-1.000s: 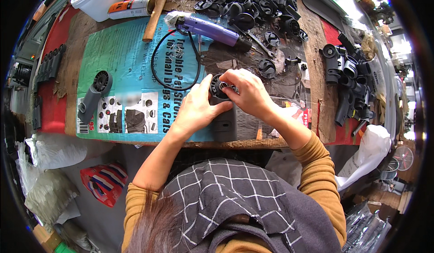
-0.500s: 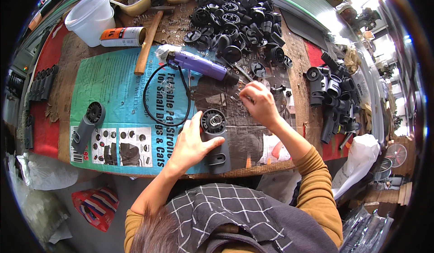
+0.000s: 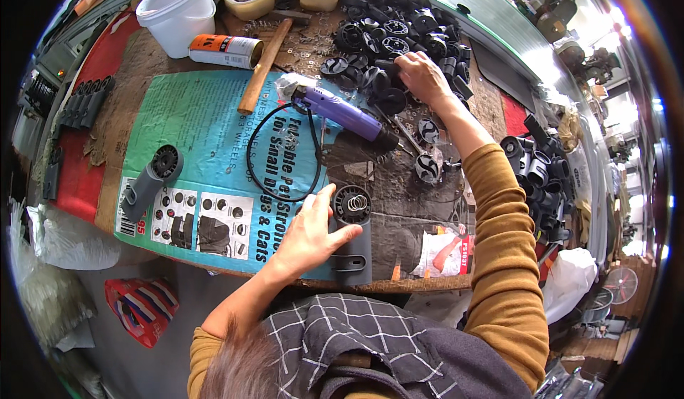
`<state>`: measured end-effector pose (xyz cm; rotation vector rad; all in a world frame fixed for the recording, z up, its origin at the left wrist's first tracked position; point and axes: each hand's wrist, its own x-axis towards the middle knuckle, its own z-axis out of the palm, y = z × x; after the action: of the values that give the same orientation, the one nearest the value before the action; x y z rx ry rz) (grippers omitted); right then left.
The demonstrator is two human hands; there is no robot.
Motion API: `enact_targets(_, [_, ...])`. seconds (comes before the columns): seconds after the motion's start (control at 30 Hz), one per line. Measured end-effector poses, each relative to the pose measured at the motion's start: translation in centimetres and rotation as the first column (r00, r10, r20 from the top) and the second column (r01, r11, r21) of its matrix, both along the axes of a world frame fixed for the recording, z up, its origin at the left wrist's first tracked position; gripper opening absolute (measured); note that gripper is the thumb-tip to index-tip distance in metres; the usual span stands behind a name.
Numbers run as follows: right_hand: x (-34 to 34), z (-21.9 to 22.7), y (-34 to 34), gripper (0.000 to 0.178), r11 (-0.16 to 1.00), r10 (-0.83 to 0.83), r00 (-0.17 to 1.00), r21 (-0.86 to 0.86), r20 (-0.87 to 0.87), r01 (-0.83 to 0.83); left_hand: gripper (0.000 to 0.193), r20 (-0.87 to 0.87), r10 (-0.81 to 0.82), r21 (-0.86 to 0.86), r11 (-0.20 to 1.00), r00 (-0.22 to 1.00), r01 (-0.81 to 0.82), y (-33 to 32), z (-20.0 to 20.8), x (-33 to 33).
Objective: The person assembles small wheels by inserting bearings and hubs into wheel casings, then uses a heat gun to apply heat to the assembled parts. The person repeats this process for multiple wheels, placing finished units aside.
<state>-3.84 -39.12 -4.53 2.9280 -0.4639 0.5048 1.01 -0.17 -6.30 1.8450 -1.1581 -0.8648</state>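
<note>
Wooden workbench (image 3: 132, 68) overlaid with flattened cardboard (image 3: 214, 135), a fan (image 3: 621, 285) in the room at right: the grey bracket (image 3: 353, 246), bearing a coil spring (image 3: 358, 203), lies near the front edge beside the loosely spread left hand (image 3: 310, 231), while the right hand (image 3: 425, 80), its grasp indeterminable, reaches the black-parts heap (image 3: 396, 45).

We look at a workshop: the worn wooden surface (image 3: 108, 153), partly covered with printed cardboard (image 3: 214, 125), carries a hammer (image 3: 265, 68), a purple power tool (image 3: 343, 117), a wrench (image 3: 409, 137) and scattered metal bits (image 3: 308, 55). We also see black parts (image 3: 395, 28) heaped at its far side, grey parts (image 3: 540, 167) piled along the right, and tubs (image 3: 246, 1) and a bucket (image 3: 177, 21) toward the far left.
</note>
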Motion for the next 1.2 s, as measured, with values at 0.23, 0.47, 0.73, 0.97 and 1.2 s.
enact_targets(0.23, [-5.4, 2.7, 11.6, 0.028, 0.193, -0.315, 0.900, 0.949, 0.302, -0.251, 0.063, -0.381, 0.157, -0.181, 0.954, 0.911, -0.240, -2.7, 1.3, 1.8])
enact_targets(0.47, [-9.5, 5.1, 23.1, 0.048, 0.159, -0.171, 0.944, 0.954, 0.282, -0.255, 0.040, -0.654, -0.044, -0.328, 0.916, 0.755, -0.231, -2.8, 2.2, 0.6])
enact_targets(0.73, [-13.9, 2.9, 24.0, 0.035, 0.515, -0.104, 0.951, 0.834, 0.291, -0.198, 0.048, -0.300, 0.026, -0.308, 0.944, 0.954, -0.122, -1.6, 1.5, 1.0])
enact_targets(0.97, [-15.8, 0.0, 23.3, 0.032, 0.611, -0.354, 0.935, 0.755, -0.008, 0.237, 0.092, 0.342, -0.077, -0.024, 0.996, 0.937, 0.090, -1.1, -1.6, 0.4])
enact_targets(1.2, [-11.1, 2.3, 24.2, 0.040, 0.689, -0.019, 0.981, 0.713, 0.194, -0.128, 0.080, 0.315, -0.109, 0.002, 0.993, 0.943, 0.114, -1.1, -1.7, 0.5])
